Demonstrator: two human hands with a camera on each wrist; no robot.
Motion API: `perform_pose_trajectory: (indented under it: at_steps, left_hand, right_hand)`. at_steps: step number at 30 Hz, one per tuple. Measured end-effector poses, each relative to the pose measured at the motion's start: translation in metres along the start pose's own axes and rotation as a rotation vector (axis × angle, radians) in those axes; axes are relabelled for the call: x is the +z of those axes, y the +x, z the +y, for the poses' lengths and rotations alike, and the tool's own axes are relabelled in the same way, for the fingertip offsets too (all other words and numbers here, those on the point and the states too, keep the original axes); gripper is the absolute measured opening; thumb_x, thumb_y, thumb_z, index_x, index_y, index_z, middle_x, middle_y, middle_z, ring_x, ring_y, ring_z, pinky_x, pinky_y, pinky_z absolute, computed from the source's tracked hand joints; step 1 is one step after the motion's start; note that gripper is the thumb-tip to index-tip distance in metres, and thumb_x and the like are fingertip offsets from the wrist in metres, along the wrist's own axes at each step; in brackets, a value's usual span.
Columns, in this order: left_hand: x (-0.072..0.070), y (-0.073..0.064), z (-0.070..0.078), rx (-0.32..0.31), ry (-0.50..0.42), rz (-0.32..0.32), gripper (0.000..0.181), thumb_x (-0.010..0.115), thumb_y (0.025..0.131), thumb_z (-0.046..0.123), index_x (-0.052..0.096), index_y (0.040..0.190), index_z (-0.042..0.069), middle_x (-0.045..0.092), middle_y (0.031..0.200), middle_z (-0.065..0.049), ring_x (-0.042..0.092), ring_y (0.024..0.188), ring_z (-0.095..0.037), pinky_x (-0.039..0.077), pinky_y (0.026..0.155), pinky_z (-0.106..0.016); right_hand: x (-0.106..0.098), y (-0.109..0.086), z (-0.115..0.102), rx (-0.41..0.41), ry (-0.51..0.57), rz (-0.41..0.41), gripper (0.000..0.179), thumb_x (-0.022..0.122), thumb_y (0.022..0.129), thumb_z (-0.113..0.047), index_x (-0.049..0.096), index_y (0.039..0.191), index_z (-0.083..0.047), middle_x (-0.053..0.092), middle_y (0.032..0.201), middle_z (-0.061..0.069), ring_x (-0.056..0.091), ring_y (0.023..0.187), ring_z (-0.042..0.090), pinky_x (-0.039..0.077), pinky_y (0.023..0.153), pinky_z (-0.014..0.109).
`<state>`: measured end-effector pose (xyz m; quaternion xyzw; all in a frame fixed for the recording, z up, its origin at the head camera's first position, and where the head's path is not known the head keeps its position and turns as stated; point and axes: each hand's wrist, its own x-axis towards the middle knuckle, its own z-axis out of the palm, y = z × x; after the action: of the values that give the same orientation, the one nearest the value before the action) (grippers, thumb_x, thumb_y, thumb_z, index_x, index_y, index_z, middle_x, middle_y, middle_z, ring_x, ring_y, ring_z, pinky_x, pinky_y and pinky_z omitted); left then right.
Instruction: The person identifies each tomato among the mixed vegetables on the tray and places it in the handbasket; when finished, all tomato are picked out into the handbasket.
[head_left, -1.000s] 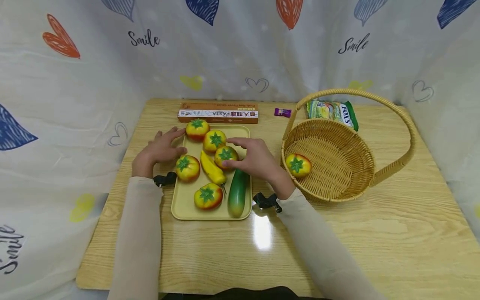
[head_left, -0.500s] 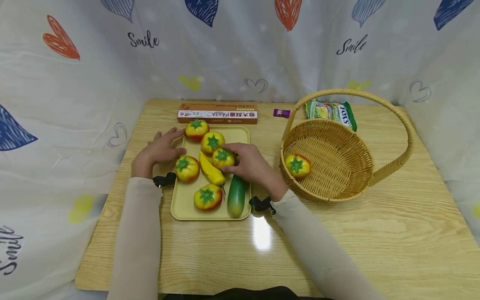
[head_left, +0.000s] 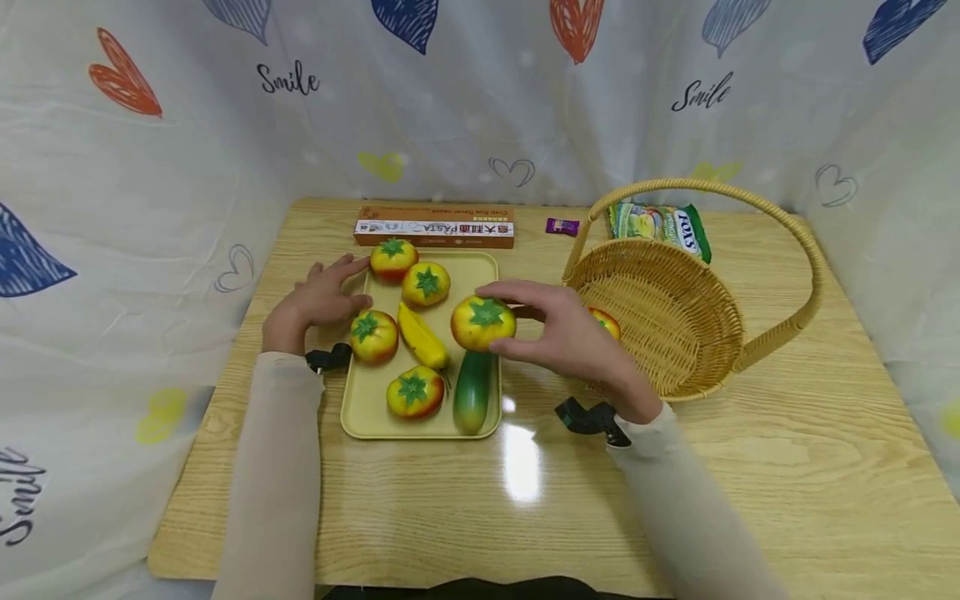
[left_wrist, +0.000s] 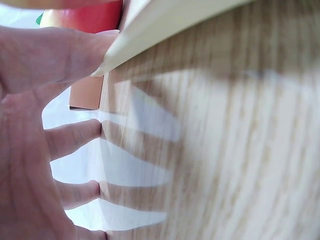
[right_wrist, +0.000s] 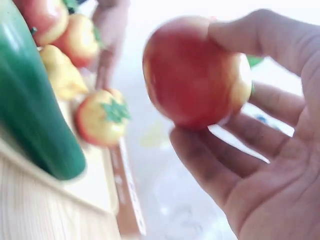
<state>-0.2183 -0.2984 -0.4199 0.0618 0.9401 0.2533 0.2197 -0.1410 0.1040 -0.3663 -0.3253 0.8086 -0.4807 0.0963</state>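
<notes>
My right hand (head_left: 566, 327) pinches a red-yellow toy tomato (head_left: 474, 325) between thumb and fingers, raised over the right side of the cream tray (head_left: 366, 410). In the right wrist view the gripped tomato (right_wrist: 185, 75) shows its red side. My left hand (head_left: 318, 298) rests at the tray's left edge with fingers spread; in the left wrist view its thumb (left_wrist: 60, 57) lies against the rim and the other fingertips meet the table. Several more tomatoes (head_left: 415, 392), a long yellow pepper (head_left: 422, 336) and a green cucumber (head_left: 472, 396) lie on the tray.
Right of the tray stands a wicker basket (head_left: 663, 333) with a tall arched handle; one tomato (head_left: 607, 323) inside is partly hidden by my right hand. Behind are a pasta box (head_left: 435, 227), a small purple packet (head_left: 562, 226) and a green snack bag (head_left: 660, 225).
My right hand has closed on the tomato at the tray's middle right, lifted it and moved right towards the basket. My left hand has stayed in place.
</notes>
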Motion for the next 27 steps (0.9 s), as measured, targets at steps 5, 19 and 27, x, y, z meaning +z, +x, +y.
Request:
perform_pose_trajectory:
  at_steps: [5,19,27]
  left_hand:
    - [-0.001,0.000,0.001,-0.004,0.002,-0.009,0.079,0.063,0.110,0.034,0.023,0.177,0.020,0.003,0.183,-0.025,-0.010,0.160,-0.069,-0.004,0.119,-0.092]
    - [0.000,-0.002,-0.003,-0.007,-0.009,-0.003,0.079,0.063,0.110,0.033,0.024,0.177,0.020,0.004,0.183,-0.025,-0.012,0.160,-0.069,-0.006,0.118,-0.092]
    - [0.000,-0.003,-0.002,0.010,-0.010,-0.002,0.078,0.062,0.110,0.033,0.024,0.177,0.019,0.003,0.183,-0.025,-0.013,0.160,-0.068,-0.007,0.117,-0.092]
  right_hand:
    - [-0.041,-0.053,0.010,0.065,0.083,0.031,0.062,0.084,0.096,-0.005,0.065,0.153,-0.016,0.066,0.151,0.005,0.069,0.128,0.018,0.057,0.109,0.027]
    - [-0.102,-0.134,0.038,0.258,-0.192,0.015,0.055,0.084,0.098,-0.011,0.069,0.150,-0.018,0.075,0.137,0.008,0.071,0.110,0.003,0.057,0.091,0.013]
    - [-0.089,-0.120,0.051,0.320,-0.278,-0.061,0.052,0.086,0.097,-0.022,0.071,0.147,-0.017,0.078,0.128,0.006,0.072,0.105,0.016,0.060,0.089,0.025]
